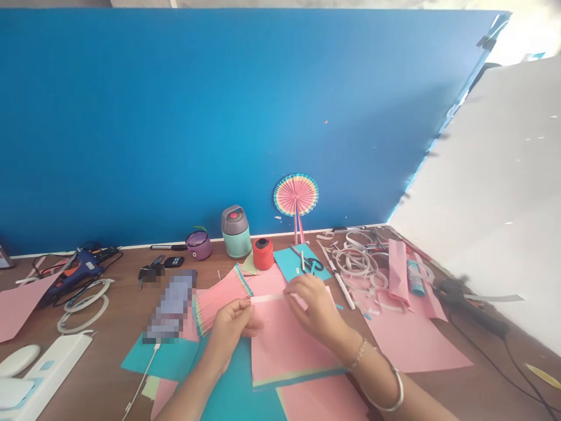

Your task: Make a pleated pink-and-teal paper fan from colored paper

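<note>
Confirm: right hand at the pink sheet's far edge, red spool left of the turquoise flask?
No: the head view shows the red spool right of the turquoise flask. The right hand is at the far edge of the pink sheet.

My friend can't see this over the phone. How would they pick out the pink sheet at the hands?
Below the blue partition stands a brown table. At its near middle is a pink sheet, left hand at its left edge, right hand at its far edge. Unlike the other pink papers, it has a white strip along its far edge.
</note>
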`<state>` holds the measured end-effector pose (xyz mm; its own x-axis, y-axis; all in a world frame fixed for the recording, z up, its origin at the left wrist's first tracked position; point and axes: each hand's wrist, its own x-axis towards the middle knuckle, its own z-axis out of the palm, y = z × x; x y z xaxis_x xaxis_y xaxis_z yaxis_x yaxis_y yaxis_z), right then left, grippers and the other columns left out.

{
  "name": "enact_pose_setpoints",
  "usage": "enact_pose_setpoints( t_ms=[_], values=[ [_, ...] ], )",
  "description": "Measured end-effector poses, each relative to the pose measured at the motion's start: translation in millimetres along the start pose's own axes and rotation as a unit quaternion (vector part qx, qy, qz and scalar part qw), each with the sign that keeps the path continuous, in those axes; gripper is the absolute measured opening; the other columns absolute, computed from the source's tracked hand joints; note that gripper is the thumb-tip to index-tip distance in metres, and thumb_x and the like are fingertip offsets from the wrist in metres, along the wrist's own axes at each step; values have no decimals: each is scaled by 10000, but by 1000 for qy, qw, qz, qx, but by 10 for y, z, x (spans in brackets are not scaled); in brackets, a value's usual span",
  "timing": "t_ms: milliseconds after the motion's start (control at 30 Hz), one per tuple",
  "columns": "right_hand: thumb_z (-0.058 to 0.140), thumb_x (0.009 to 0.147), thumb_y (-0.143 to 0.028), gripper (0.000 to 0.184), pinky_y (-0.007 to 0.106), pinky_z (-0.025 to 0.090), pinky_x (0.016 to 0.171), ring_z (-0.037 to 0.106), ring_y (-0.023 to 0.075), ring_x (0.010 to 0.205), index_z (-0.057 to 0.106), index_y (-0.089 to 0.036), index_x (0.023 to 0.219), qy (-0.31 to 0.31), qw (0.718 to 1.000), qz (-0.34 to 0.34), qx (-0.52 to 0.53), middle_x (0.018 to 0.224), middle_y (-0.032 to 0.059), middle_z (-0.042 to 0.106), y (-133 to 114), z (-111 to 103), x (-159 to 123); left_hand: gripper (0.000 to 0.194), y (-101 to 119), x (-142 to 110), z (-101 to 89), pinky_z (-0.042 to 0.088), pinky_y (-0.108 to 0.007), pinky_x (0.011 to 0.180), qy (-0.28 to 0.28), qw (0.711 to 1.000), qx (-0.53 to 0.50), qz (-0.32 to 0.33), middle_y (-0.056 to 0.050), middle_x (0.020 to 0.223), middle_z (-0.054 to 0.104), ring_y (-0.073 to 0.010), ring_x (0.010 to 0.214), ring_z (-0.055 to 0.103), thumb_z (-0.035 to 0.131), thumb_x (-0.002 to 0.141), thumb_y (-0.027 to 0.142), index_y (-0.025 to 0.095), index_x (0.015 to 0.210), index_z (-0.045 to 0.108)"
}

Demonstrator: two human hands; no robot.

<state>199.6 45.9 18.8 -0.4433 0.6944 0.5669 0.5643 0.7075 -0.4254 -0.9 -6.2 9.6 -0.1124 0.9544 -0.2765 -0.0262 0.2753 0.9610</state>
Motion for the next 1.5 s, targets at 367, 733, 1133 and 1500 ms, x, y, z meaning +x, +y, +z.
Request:
enact_pose_setpoints(
  t_ms=[367,733,1133,1500],
  values=[
    [403,898,-123,206,322,394,659,526,191,772,596,-181,857,-9,999,-51,-1,809,68,621,-309,318,-124,266,-166,-79,164,275,-207,430,-30,985,116,126,78,485,383,-86,411,365,500,804,426,174,747,564],
    [397,862,-123,193,265,444,606,581,164,701,575,-177,816,-53,998,-38,24,790,65,610,-303,301,-153,185,-209,-96,150,243,-216,478,-13,957,225,181,66,513,344,-102,479,331,470,819,312,187,745,586],
    [469,796,-121,135,240,477,613,599,144,678,575,-199,766,-35,991,19,127,761,40,616,-303,280,-131,173,-197,-101,168,246,-215,473,-19,955,224,195,62,514,354,-101,482,344,480,819,292,188,729,585],
    [488,814,-133,165,251,490,626,608,149,724,637,-204,815,-41,978,41,198,810,47,640,-273,252,-121,211,-193,-92,150,244,-220,476,-28,960,208,186,60,523,339,-108,481,329,462,829,355,193,751,571]
  ],
)
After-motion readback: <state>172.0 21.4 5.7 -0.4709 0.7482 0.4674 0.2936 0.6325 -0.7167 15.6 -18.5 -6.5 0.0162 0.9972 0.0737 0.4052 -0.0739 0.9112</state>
